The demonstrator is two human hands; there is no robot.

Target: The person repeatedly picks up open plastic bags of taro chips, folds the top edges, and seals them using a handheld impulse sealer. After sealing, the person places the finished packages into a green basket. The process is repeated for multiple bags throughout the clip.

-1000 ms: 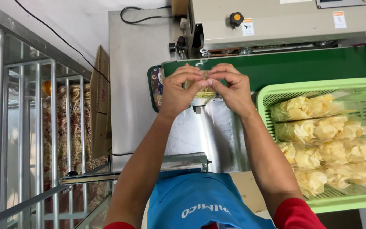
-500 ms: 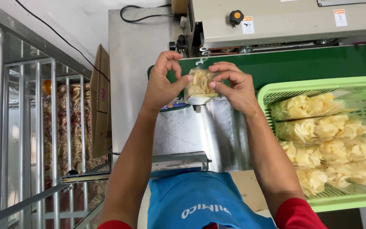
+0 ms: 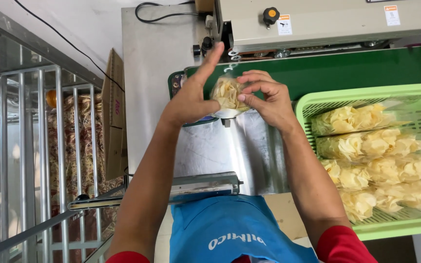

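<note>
A green basket stood to the right of the fingers, packed with clear bags of pale chips. Beyond the fingertips ran a green belt under a grey machine. Left of them leaned flat cardboard beside metal bars.

A: Support surface?
B: Steel-topped table, grey, brushed finish.

A: Items directly on it?
B: One band sealing machine, beige housing, with green conveyor belt along its front. One black cable at the far edge. One light-green plastic basket, near right, holding clear bags of pale chips.
</note>
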